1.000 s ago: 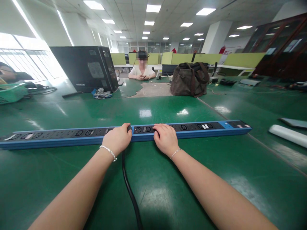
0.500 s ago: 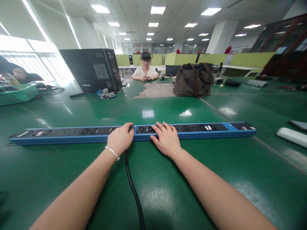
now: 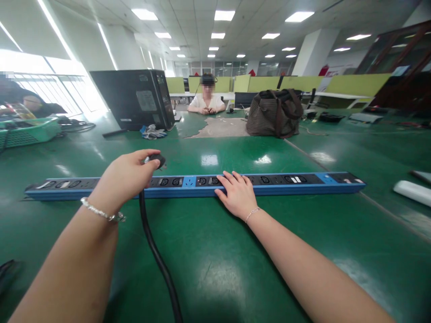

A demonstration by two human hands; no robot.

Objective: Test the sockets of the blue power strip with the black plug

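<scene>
- Left hand, bare, a pale beaded bracelet at the wrist: fingers and thumb closed about a black plug, raised, apart from the sockets; small metal prongs just discernible at the plug's lower right.
- Right hand, bare, a thin chain at the wrist: fingers loosely spread, palm down, laid on the power strip right of its middle; nothing gripped.
- Power strip, long, blue-sided with a dark socket face: flat on the tabletop, crosswise before the person, sockets upward; one bright blue socket between the hands, unoccupied; white labels near both ends.
- Cable, thick, black: descends from below the left hand, crosses in front of the strip, runs out at the lower edge of view.
- Tabletop, green, glossy, reflecting ceiling lights.
- Computer tower, black, at far left; bunched gloves just beside its base.
- Basket, green plastic, at left edge, contents blurred.
- Bag, brown, two-handled, upright beyond the strip.
- Person in a pale top, seated opposite, hands together on the tabletop.
- White bar, at right edge, partly cut off.
</scene>
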